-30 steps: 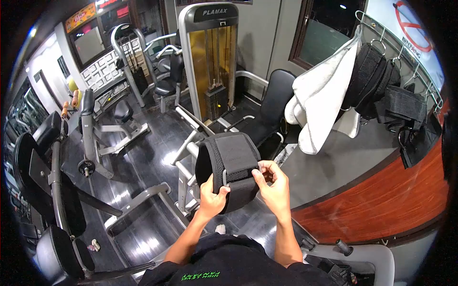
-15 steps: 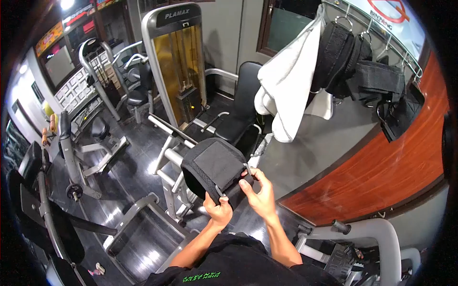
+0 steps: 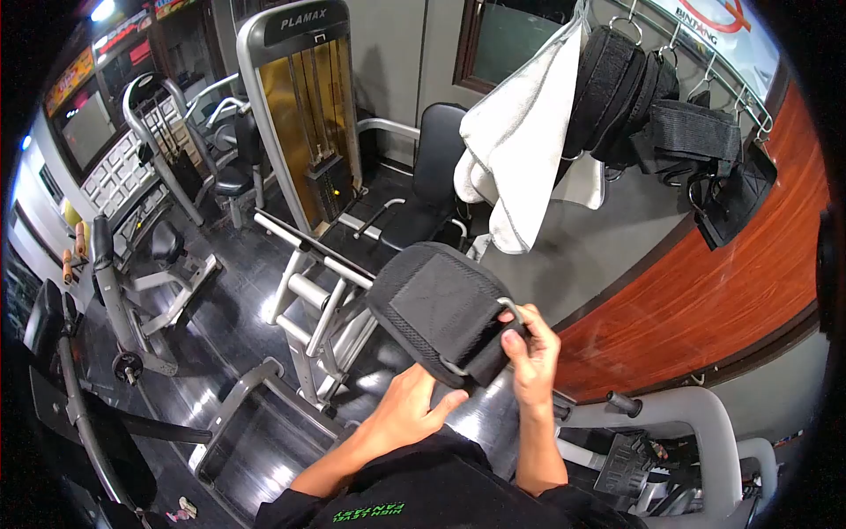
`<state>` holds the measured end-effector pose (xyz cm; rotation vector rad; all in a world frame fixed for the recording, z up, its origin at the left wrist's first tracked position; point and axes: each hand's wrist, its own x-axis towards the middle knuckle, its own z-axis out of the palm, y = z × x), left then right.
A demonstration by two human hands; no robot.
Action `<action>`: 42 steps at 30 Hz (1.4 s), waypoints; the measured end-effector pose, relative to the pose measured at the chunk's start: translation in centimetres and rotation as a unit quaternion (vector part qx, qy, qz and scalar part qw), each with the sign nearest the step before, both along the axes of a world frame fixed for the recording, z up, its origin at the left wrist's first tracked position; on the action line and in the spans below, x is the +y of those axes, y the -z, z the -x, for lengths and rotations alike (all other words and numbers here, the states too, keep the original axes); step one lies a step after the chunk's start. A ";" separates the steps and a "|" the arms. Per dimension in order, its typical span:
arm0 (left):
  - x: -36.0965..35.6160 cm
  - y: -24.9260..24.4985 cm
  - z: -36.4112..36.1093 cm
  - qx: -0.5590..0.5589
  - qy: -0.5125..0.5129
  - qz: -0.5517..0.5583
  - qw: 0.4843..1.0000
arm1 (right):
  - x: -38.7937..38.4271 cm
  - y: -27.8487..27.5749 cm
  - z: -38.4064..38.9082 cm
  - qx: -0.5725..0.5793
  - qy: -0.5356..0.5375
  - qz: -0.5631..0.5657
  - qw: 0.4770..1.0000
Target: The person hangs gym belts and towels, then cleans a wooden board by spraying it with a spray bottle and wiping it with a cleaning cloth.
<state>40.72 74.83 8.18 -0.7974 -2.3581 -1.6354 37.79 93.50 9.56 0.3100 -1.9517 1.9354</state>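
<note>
A black padded ankle strap with a mesh edge and metal rings is curved into a loop in front of me. My right hand is closed on its right end, thumb in front, beside one metal ring. Below the strap's lower left edge is my left hand. Its thumb sticks out, apart from the strap, while its fingertips pass behind the lower edge. Whether those fingertips touch the strap is hidden.
A weight-stack machine with a black seat stands ahead. A white towel and several black straps hang from a rail at the upper right. A curved wooden panel runs along the right. A grey machine frame sits close at lower right.
The ankle strap has shifted right and tilted, still in my right hand. My left thumb has come off its lower ring, and that hand has turned below the strap. The view has shifted slightly.
</note>
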 end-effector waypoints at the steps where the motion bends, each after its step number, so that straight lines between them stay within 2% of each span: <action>1: -1.0 -0.8 -0.1 -0.042 0.060 0.114 0.991 | 0.9 -0.5 -0.1 0.004 0.002 -0.027 1.000; 2: -1.9 -1.5 -0.2 -0.043 0.063 0.113 0.991 | 1.5 -1.2 -0.3 0.006 0.014 -0.044 0.999; 4: -3.0 -2.6 0.1 -0.136 0.176 0.066 0.973 | 3.2 -2.3 -0.6 0.013 0.027 -0.117 0.993; 5: -2.9 -2.8 0.9 -0.136 0.183 0.066 0.971 | 3.8 -2.9 -0.7 0.018 0.030 -0.145 0.989; 6: -2.7 -3.0 1.9 0.010 0.145 0.007 0.989 | 4.3 -3.5 -0.8 0.024 0.029 -0.176 0.984; 7: -2.4 -3.3 3.0 0.154 0.105 -0.056 0.981 | 4.6 -4.5 -0.9 0.041 0.021 -0.201 0.978; 9: -0.7 -6.1 4.4 0.200 0.021 0.008 0.980 | 5.1 -5.6 -1.2 0.071 0.012 -0.247 0.966; 12: 2.5 -9.3 5.7 0.252 0.086 0.077 0.961 | 6.2 -8.0 -2.5 0.071 0.018 -0.313 0.947; 15: 6.0 -10.5 6.8 0.283 0.112 0.073 0.950 | 7.5 -9.4 -3.7 0.047 0.078 -0.270 0.959; 17: 8.1 -11.6 7.1 0.295 0.115 0.061 0.946 | 8.5 -10.3 -4.4 0.064 0.100 -0.278 0.953; 19: 9.9 -12.8 7.3 0.301 0.153 0.107 0.935 | 9.3 -11.5 -5.5 0.053 0.115 -0.330 0.936; 21: 11.7 -13.3 7.5 0.328 0.179 0.070 0.925 | 10.7 -12.2 -6.3 0.063 0.137 -0.313 0.938; 23: 13.8 -13.6 8.0 0.339 0.217 0.014 0.915 | 12.0 -13.4 -7.1 0.068 0.145 -0.316 0.935; 25: 15.8 -14.5 7.5 0.295 0.256 -0.011 0.920 | 13.7 -14.7 -7.9 0.074 0.156 -0.329 0.928; 27: 17.4 -16.1 7.1 0.296 0.292 0.031 0.909 | 15.7 -16.5 -9.0 0.053 0.160 -0.356 0.919; 30: 20.9 -17.9 6.7 0.275 0.338 -0.003 0.900 | 18.9 -19.4 -10.3 0.028 0.169 -0.382 0.908; 35: 27.2 -20.5 7.6 0.273 0.351 -0.068 0.893 | 24.6 -23.4 -9.5 0.012 0.169 -0.392 0.904; 36: 28.2 -21.0 8.1 0.267 0.348 -0.074 0.896 | 25.7 -24.3 -9.0 0.017 0.164 -0.434 0.886; 42: 32.5 -23.4 11.4 0.224 0.327 -0.091 0.914 | 29.8 -27.4 -5.3 0.049 0.218 -0.494 0.840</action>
